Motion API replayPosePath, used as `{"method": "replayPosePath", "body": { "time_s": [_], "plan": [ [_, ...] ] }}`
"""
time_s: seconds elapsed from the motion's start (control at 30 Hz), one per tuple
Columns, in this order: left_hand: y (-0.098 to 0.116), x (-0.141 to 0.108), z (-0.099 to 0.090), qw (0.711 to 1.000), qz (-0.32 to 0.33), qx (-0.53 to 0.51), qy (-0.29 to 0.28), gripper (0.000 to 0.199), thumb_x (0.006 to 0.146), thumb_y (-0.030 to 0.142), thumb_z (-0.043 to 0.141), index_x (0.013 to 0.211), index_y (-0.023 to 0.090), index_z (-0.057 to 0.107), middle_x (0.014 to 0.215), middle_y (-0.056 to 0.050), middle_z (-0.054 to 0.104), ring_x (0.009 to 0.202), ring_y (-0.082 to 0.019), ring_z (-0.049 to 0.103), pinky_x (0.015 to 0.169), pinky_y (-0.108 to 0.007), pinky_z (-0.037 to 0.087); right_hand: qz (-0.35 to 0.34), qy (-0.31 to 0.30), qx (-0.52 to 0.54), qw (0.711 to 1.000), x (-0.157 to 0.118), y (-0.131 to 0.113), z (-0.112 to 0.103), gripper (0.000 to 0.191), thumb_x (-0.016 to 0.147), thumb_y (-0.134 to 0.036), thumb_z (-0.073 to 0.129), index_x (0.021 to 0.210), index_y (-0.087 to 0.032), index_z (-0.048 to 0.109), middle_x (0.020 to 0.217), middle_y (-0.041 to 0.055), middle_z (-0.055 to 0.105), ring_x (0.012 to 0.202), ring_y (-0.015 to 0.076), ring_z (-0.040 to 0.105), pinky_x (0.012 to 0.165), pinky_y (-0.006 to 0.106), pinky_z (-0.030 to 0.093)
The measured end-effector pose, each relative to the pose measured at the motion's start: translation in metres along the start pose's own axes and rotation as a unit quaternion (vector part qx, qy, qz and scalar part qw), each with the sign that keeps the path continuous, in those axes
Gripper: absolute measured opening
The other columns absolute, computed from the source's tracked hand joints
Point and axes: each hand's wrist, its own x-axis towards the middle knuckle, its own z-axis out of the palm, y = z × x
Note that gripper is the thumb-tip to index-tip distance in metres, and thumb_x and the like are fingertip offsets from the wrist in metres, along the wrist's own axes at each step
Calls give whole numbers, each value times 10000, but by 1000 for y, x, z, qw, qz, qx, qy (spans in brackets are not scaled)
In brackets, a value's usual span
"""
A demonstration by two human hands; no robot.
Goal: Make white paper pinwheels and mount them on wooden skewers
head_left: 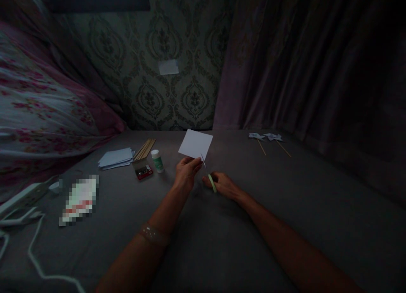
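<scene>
My left hand [187,171] pinches a white square of paper [196,143] by its lower edge, holding it up above the table. In my right hand [223,184] is a pair of scissors [212,183] with light green handles. The scissor blades point up and to the left and meet the paper's lower right corner, close to my left fingertips. Whether the blades are parted is too small to tell.
On the left lie a stack of white paper [116,157], wooden sticks [145,149], a small red box [144,172] of metal bits and a glue stick [157,161]. Paper pinwheels [273,137] on sticks lie far right. A power strip [23,198] with white cable sits near left.
</scene>
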Motion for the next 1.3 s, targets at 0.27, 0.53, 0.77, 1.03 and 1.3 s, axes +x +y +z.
{"method": "replayPosePath", "body": {
  "time_s": [0.27, 0.53, 0.77, 1.03, 1.3],
  "plan": [
    [1, -3, -2, 1000, 15, 14, 3, 271, 482, 181, 805, 643, 145, 589, 679, -21, 638, 650, -132, 605, 638, -252, 471, -3, -44, 29, 999, -2, 0, -6, 442, 740, -577, 566, 605, -157, 550, 568, -20, 515, 535, 102, 448, 527, 235, 342],
    [-1, -3, -3, 1000, 21, 15, -3, 233, 517, 159, 784, 668, 141, 607, 704, -28, 644, 667, -134, 608, 662, -258, 478, 19, -15, 28, 999, -3, -5, -2, 446, 708, -584, 577, 553, -167, 536, 531, -23, 512, 508, 100, 436, 505, 236, 331],
    [-2, -2, -2, 1000, 25, 16, 8, 244, 508, 160, 787, 669, 142, 605, 721, -36, 652, 684, -139, 605, 682, -275, 481, 25, 15, 25, 999, 0, -2, 1, 468, 667, -604, 611, 522, -167, 526, 501, -30, 492, 496, 96, 426, 494, 236, 326],
    [-5, 1, -4, 1000, 28, 14, 2, 272, 484, 177, 807, 653, 146, 596, 690, -18, 635, 666, -130, 601, 677, -268, 486, 38, 27, 24, 999, -1, -3, 1, 446, 672, -577, 620, 523, -164, 540, 497, -28, 502, 482, 92, 426, 482, 233, 324],
    [-6, 3, -4, 1000, 22, 8, 0, 291, 472, 181, 815, 656, 150, 591, 670, 0, 624, 665, -123, 602, 687, -265, 484, 58, 53, 45, 996, 0, -2, 4, 479, 624, -619, 651, 532, -160, 555, 502, -18, 535, 470, 90, 436, 474, 231, 324]
  ]
}}
